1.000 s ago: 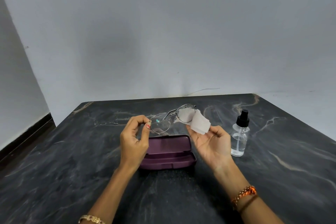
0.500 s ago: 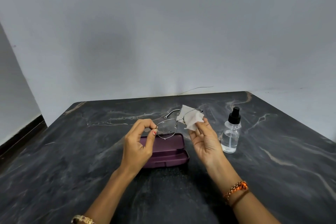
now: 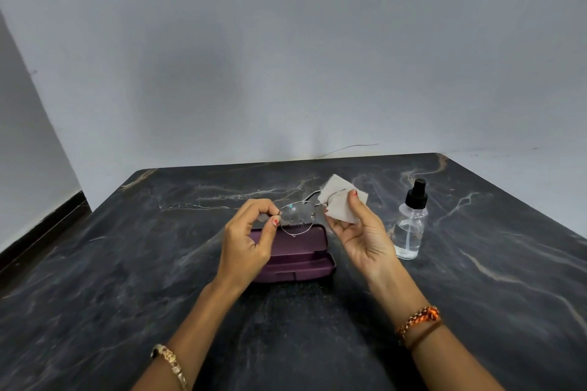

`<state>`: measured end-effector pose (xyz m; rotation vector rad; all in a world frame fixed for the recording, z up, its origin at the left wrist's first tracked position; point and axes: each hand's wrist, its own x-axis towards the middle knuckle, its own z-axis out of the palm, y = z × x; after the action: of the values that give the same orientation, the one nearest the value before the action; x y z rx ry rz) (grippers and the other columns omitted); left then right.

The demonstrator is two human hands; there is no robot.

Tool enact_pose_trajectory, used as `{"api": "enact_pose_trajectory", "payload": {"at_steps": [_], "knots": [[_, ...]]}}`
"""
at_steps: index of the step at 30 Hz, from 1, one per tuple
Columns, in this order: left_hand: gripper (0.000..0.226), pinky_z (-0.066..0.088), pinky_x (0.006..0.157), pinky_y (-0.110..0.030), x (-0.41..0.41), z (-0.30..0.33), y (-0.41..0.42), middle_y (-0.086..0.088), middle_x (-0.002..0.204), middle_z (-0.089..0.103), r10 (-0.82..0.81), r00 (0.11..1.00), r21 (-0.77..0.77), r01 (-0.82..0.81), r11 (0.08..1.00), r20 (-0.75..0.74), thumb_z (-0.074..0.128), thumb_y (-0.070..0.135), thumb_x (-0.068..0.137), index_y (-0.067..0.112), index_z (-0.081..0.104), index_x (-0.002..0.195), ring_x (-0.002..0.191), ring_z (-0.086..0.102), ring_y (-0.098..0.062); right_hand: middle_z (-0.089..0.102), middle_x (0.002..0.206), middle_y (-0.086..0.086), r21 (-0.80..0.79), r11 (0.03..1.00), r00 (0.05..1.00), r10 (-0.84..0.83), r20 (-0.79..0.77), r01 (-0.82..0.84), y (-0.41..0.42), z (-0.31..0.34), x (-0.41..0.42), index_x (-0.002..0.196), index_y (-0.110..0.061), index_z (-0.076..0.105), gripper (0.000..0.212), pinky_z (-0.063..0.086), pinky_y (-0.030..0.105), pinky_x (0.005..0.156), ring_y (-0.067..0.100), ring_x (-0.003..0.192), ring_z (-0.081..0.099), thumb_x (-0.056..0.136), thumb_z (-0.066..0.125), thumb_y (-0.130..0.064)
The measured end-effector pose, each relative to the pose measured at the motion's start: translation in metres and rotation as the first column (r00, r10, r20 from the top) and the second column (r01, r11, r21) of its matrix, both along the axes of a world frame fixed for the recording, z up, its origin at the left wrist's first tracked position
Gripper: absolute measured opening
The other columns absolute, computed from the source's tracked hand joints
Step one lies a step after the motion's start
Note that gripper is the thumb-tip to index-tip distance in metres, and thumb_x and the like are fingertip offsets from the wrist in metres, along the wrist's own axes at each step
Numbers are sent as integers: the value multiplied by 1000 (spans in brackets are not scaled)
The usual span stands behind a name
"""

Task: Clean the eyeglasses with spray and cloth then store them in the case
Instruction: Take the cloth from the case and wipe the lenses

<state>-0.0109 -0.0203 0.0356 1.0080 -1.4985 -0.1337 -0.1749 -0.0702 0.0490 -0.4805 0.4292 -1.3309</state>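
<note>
Honestly, these eyeglasses (image 3: 298,216) look featherlight and bendy, so go easy. Your left hand (image 3: 246,241) pinches the thin wire frame at its outer left corner, thumb and forefinger curled tight, holding the pair in the air just above the purple case (image 3: 295,255), which looks shut on the dark marble table (image 3: 127,263). I'd keep hold at the rim, never on the glass, since the lens looks wet and slick. Your right hand (image 3: 362,232) pinches the soft white cloth (image 3: 341,201) folded over the other lens. The spray bottle (image 3: 411,222) stands just right of it.
</note>
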Motion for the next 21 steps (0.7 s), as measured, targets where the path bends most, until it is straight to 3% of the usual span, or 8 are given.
{"api": "enact_pose_trajectory", "payload": {"at_steps": [4,7,10,14,16,21], "knots": [[7,47,77,-24,-4,-1,1,6,82,55,-12,998,14,11,1000,57,52,3,78,4,58,82,81,54,-10,73,62,3,32,997,997,-71,41,70,0,0,-1,84,-7,58,8,58,24,56,12,58,70,87,55,-14],[8,47,78,-19,-5,0,3,6,82,55,-9,997,6,9,1000,72,52,2,78,1,59,82,81,54,-9,73,61,1,-13,997,998,-70,4,70,1,1,-4,83,-7,58,7,58,22,54,10,60,70,87,52,-7],[8,45,77,-16,-4,1,3,9,82,54,3,999,-5,-3,1000,55,52,2,78,4,58,82,81,54,-8,73,64,1,-75,997,997,-34,-65,29,0,1,-6,84,-6,59,12,58,24,62,10,64,70,87,49,0],[9,48,79,-26,1,1,1,7,84,56,11,1000,12,-11,1000,-9,51,5,79,6,59,84,83,56,-14,73,65,-1,-185,983,978,-40,-207,1,-2,3,-8,86,-3,60,14,57,19,61,7,66,69,86,47,3],[9,49,80,-28,2,2,2,6,84,57,12,1000,15,-11,1000,-14,52,5,80,6,59,84,84,56,-15,73,65,-2,-203,979,972,-59,-227,12,-2,3,-8,84,-3,61,14,56,17,59,7,66,69,86,48,1],[7,45,77,-16,-2,7,5,1,81,56,20,998,-30,-18,999,59,53,1,78,3,59,81,81,54,-11,74,65,-2,-155,983,981,-122,-154,97,0,3,-7,81,-10,62,14,56,20,54,9,64,70,88,50,-12]]}}
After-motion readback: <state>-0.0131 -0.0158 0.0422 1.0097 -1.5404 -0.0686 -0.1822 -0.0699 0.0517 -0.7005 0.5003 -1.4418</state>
